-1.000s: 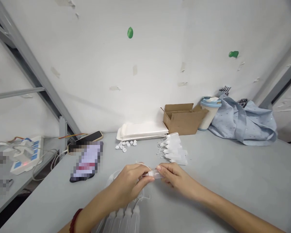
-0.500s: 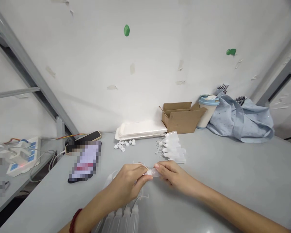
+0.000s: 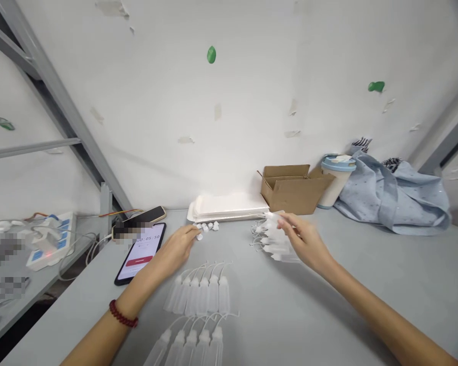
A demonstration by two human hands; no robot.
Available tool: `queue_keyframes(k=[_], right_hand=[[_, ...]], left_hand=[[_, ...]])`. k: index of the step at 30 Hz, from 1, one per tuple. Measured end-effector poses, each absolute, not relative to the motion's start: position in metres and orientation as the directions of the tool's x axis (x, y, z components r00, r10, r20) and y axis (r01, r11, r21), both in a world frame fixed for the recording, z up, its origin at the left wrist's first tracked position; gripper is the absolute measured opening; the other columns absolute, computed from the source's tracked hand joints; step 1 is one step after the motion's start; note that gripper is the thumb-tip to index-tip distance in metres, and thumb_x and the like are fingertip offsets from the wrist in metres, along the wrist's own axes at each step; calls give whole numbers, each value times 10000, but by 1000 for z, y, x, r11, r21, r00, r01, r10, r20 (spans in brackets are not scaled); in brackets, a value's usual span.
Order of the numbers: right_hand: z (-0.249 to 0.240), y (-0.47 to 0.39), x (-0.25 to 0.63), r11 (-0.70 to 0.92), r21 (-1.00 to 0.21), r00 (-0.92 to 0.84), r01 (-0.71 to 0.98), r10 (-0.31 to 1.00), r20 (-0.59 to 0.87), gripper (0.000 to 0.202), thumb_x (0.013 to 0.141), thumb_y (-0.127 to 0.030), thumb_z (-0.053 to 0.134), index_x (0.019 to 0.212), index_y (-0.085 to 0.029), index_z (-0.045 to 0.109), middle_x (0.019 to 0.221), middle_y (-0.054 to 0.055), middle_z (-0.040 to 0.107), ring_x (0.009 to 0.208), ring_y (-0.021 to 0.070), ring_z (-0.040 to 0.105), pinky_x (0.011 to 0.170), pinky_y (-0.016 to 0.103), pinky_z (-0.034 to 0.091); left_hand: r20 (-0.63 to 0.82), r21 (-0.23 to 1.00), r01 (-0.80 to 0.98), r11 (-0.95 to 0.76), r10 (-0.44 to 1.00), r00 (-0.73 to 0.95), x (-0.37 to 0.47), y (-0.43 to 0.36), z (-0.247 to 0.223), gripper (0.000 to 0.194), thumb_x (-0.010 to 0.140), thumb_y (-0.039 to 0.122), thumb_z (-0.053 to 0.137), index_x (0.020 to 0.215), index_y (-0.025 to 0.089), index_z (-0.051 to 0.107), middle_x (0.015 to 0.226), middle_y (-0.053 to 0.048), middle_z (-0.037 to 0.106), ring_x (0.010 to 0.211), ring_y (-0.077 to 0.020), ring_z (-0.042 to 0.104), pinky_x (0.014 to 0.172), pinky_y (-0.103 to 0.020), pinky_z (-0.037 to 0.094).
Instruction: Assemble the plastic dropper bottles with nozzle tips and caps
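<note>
My left hand reaches to the small white caps, its fingertips pinched beside them; what they hold, if anything, is hidden. On the right, my right hand pinches a small translucent plastic bottle at the top of a pile of similar bottles with thin strings or tubes at their ends. Below my left hand, a row of clear bottles lies side by side, with thin tubes curving from their white tops. Nearer to me lies a second such row, cut off by the lower edge.
Flat white packets lie against the wall, beside an open cardboard box. Farther right are a lidded cup and a blue cloth bag. At left lie a phone showing a timer, another phone and a power strip.
My hands have parted from the bottle they held together. The left moved up to the caps, the right to the bottle pile. Both bottle rows now show more fully, and the view has shifted slightly.
</note>
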State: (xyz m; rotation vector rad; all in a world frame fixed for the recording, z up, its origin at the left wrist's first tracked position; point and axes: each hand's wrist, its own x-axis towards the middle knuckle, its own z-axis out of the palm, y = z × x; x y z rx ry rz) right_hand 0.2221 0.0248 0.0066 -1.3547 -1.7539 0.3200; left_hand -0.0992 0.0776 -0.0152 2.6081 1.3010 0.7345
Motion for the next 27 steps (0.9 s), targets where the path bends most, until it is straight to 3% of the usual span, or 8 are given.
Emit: queue_keyframes(k=[6, 13, 16, 18, 21, 23, 25, 27], right_hand=[[-8, 61, 247, 356, -440, -48, 824, 818, 573, 345, 934, -405, 379, 1017, -177, 623, 918, 94, 681, 847, 256, 549, 739, 381, 434], [-5, 74, 254, 362, -458, -62, 812, 833, 549, 317, 906, -379, 430, 1007, -182, 656, 915, 85, 700, 819, 246, 554, 728, 379, 442], [1, 67, 252, 387, -449, -55, 805, 803, 594, 299, 906, -384, 450, 1015, -196, 656, 842, 77, 683, 806, 245, 545, 707, 370, 444], [6, 59, 246, 431, -426, -76, 796, 768, 636, 267, 912, -363, 465, 1027, -206, 648, 846, 74, 674, 820, 246, 544, 717, 372, 444], [12, 45, 227, 552, -336, -177, 763, 679, 712, 216, 928, -294, 468, 1050, -213, 627, 898, 78, 664, 848, 244, 537, 745, 383, 449], [13, 37, 212, 648, -261, -262, 715, 595, 760, 204, 932, -235, 468, 1079, -205, 606, 934, 88, 659, 859, 237, 530, 747, 379, 455], [12, 29, 198, 719, -190, -338, 669, 522, 783, 215, 934, -187, 461, 1106, -202, 587, 951, 94, 657, 854, 228, 531, 742, 372, 457], [9, 22, 187, 760, -138, -399, 635, 475, 785, 229, 933, -156, 457, 1128, -197, 570, 953, 98, 656, 845, 219, 535, 738, 365, 458]], left_hand=[[333, 368, 671, -644, 765, 552, -96, 88, -25, 293, 829, 126, 408, 971, 160, 661, 1075, -120, 660, 981, -241, 605, 898, -384, 464], [286, 491, 664, -564, 824, 489, -91, 87, -20, 198, 784, 158, 490, 857, 186, 672, 906, -88, 692, 876, -246, 616, 814, -363, 463], [256, 593, 646, -481, 873, 416, -88, 84, -14, 137, 763, 238, 563, 830, 179, 668, 869, -83, 693, 844, -251, 609, 804, -376, 458], [225, 669, 612, -422, 900, 374, -83, 81, -7, 201, 770, 321, 592, 878, 164, 657, 888, -88, 689, 843, -246, 612, 787, -372, 466], [154, 830, 457, -319, 919, 362, -68, 71, 7, 319, 843, 393, 520, 1042, 155, 595, 955, -86, 667, 859, -201, 626, 754, -323, 486], [16, 997, 68, -44, 930, 368, -55, 62, 15, 270, 810, 316, 576, 1016, 142, 578, 917, -69, 620, 791, -155, 602, 724, -286, 471], [-61, 987, -110, 119, 901, 430, -43, 52, 22, 182, 787, 249, 589, 932, 139, 576, 832, -28, 555, 656, -96, 518, 621, -232, 424], [-79, 987, -89, 132, 893, 443, -33, 44, 28, 147, 809, 277, 571, 863, 140, 573, 753, 2, 496, 577, -79, 431, 547, -218, 364]])
